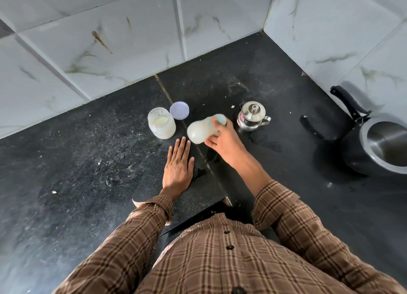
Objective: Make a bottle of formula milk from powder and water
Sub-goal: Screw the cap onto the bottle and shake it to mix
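My right hand [221, 138] grips a milky baby bottle [201, 129] above the black counter. The bottle is tilted on its side with its base toward me, and it is blurred by motion. My left hand [178, 165] rests flat on the counter just below and left of the bottle, fingers straight. A clear jar of white powder [161, 123] stands open to the left of the bottle. Its pale purple lid [179, 110] lies behind it. A small steel kettle [252, 116] with its lid on stands to the right of my right hand.
A black pressure cooker [378, 148] with a long handle sits at the right edge by the tiled wall. Marble-look wall tiles [110, 40] close off the back and right. A wet patch [264, 141] marks the black counter [77, 161] near the kettle.
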